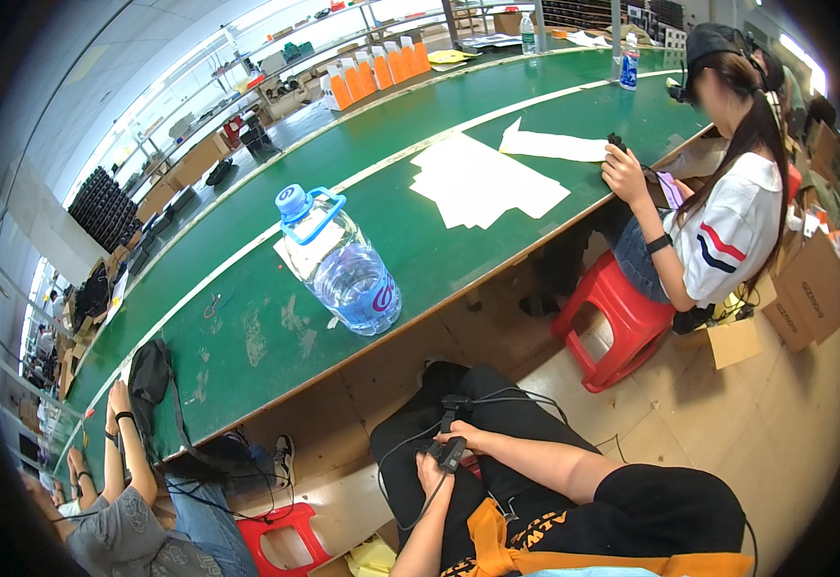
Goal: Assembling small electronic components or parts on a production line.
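Observation:
Above my lap, my left hand (431, 475) is closed round the lower end of a small black box-shaped device (451, 454) with a cable. My right hand (468, 439) sits just above it, its fingers closed at the device's upper end. Beyond the right fingers a black clip-like piece (456, 405) rests over my dark trousers, with thin black cables looping to both sides. The exact kind of device is too small to make out.
A green workbench (237, 370) curves ahead, bearing a large water bottle (351, 279), white sheets (483, 183) and a black bag (151, 373). One person sits right on a red stool (612, 322), handling a small black object; another sits left, arms on the bench.

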Motion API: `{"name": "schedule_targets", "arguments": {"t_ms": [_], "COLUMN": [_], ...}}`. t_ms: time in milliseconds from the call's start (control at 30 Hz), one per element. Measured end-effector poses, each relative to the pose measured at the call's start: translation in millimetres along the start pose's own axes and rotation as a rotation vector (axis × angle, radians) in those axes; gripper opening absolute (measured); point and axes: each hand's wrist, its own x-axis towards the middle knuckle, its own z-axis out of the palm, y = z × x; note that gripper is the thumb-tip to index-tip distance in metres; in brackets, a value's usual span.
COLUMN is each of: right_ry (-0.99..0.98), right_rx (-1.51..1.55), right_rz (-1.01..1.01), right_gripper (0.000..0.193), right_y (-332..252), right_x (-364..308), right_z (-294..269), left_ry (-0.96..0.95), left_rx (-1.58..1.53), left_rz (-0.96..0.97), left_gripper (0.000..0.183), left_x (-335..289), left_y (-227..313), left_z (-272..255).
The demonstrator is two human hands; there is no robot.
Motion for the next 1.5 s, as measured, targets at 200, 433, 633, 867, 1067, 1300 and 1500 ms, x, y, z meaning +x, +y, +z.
{"name": "schedule_targets", "arguments": {"t_ms": [200,433,633,867,1067,1300,1500], "right_ry": [-0.042,-0.02,-0.04,-0.002,0.019,0.016,0.035], "right_rx": [0.029,-0.081,-0.061,-0.054,0.055,0.131,0.142], "right_rz": [0.005,-0.02,-0.1,-0.07,0.08,0.085,0.122], "right_gripper": [0.019,0.017,0.017,0.017,0.015,0.014,0.013], "right_y": [-5.1,-0.5,5.4,2.6,-5.9,-9.3,0.6], "right_x": [-4.5,-0.5,1.4,0.6,-3.5,-5.3,9.4], "right_z": [0.0,-0.1,-3.3,-0.5,2.3,3.3,-2.7], "left_ry": [-0.014,0.082,0.053,0.005,-0.02,0.008,0.003], "left_rx": [0.019,-0.064,-0.049,-0.001,-0.042,-0.06,-0.041], "left_rz": [0.005,0.077,0.092,0.029,-0.011,0.086,0.163], "left_gripper": [0.041,0.026,0.026,0.031,0.027,0.027,0.032], "left_x": [-0.4,0.9,0.2,0.5,-0.1,0.9,2.5], "left_y": [6.0,-3.1,1.2,-0.6,9.4,11.0,-2.9], "left_z": [-4.0,3.9,1.2,0.1,-4.1,-4.7,2.0]}}
